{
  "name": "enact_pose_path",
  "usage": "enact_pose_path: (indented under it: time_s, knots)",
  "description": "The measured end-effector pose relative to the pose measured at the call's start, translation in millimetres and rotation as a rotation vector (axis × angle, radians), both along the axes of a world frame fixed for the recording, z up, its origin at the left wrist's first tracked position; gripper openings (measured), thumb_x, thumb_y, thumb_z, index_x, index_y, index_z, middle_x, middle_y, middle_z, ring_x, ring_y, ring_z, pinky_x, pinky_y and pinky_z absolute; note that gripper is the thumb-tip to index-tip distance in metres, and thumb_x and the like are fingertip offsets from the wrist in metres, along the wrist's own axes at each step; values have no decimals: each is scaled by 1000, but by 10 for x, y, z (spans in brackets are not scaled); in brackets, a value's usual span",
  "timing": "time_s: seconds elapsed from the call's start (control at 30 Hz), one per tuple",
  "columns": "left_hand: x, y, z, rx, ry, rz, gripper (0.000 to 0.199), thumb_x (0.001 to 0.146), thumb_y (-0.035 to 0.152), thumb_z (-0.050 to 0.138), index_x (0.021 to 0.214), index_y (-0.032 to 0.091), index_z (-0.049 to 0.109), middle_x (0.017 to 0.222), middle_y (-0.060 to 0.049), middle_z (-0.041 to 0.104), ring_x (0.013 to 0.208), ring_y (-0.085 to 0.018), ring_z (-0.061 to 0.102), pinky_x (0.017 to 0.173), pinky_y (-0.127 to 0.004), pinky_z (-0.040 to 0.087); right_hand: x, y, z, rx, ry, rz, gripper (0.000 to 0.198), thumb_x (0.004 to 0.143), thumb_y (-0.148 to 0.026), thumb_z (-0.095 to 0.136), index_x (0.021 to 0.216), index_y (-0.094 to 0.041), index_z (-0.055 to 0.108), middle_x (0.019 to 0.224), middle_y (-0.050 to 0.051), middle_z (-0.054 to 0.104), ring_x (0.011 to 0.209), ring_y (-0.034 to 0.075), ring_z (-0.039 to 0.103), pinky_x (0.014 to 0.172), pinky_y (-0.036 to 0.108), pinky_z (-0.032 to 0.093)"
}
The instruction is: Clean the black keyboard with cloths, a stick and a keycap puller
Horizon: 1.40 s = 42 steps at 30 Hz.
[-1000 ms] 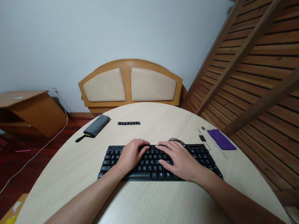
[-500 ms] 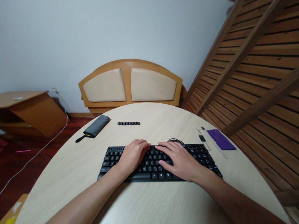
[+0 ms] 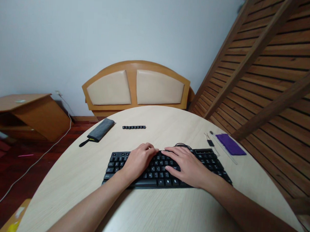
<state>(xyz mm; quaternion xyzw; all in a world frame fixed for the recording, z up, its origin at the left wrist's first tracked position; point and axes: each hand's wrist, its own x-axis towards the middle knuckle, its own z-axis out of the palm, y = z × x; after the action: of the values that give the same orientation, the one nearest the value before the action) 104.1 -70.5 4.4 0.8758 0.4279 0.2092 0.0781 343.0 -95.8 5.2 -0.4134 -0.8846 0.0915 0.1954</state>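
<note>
A black keyboard (image 3: 149, 182) lies across the near part of the round table, with both hands over it. My left hand (image 3: 140, 159) rests on its middle, the fingers bent and drawn together at the far row of keys. Whatever those fingertips hold or press is too small and covered to make out. My right hand (image 3: 186, 165) lies over the right-centre keys, fingers stretched out and thumb apart, fingertips close to the left hand's. Beyond the keyboard, several loose black keycaps (image 3: 134, 127) stand in a short row.
On the pale round table (image 3: 64, 184) lie a grey pouch (image 3: 101, 130) at left, and at right a purple cloth (image 3: 230, 144), a thin stick (image 3: 225, 149) and a small black-handled wire tool (image 3: 210, 143). A coiled cable (image 3: 181, 145) sits behind the keyboard.
My left hand's fingers have shifted slightly at the far row of keys, the thumb and index area a little more bent. The right hand stays in place; the view has moved slightly.
</note>
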Motion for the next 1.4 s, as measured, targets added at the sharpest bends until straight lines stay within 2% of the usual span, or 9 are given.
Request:
enact_pose_path:
  time_s: [0.17, 0.33, 0.77, 1.1, 1.4]
  knots:
    - [-13, 18, -62, 7, -44, -25, 28, 106, 29, 44, 112, 23, 71, 106, -5, 68, 97, -21, 66, 86, -34, 56, 2, 0, 5, -2, -16, -1, 48, 96, -41, 58, 141, -27, 55, 140, 9, 60, 126, 27, 54, 108, 50, 40]
    - [-34, 56, -100, -46, -146, -5, 18, 100, 23, 56, 112, 21, 69, 104, -5, 71, 99, -21, 66, 90, -36, 54, 3, 3, -13, 4, -14, -4, 47, 96, -42, 58, 141, -27, 55, 140, 9, 60, 126, 27, 54, 108, 50, 40]
    - [-6, 129, -27, -230, -275, 56, 8, 90, 22, 67, 93, 19, 75, 98, -5, 77, 96, -23, 70, 89, -36, 53, -13, -4, 10, -3, -8, -15, 48, 95, -40, 59, 140, -28, 56, 139, 8, 60, 126, 27, 54, 109, 50, 40]
    - [3, 93, -54, -145, -187, 57, 13, 93, 23, 64, 96, 21, 76, 100, -5, 75, 97, -23, 68, 90, -37, 53, -8, 3, -30, 9, 8, -15, 48, 95, -41, 59, 142, -29, 56, 139, 8, 61, 124, 28, 55, 108, 51, 40]
    - [19, 44, -75, -111, -191, 97, 12, 93, 22, 61, 100, 23, 72, 98, -3, 72, 97, -23, 66, 88, -38, 52, -6, -4, -13, -3, -5, -23, 49, 95, -41, 59, 141, -28, 56, 139, 9, 61, 125, 28, 55, 108, 51, 40]
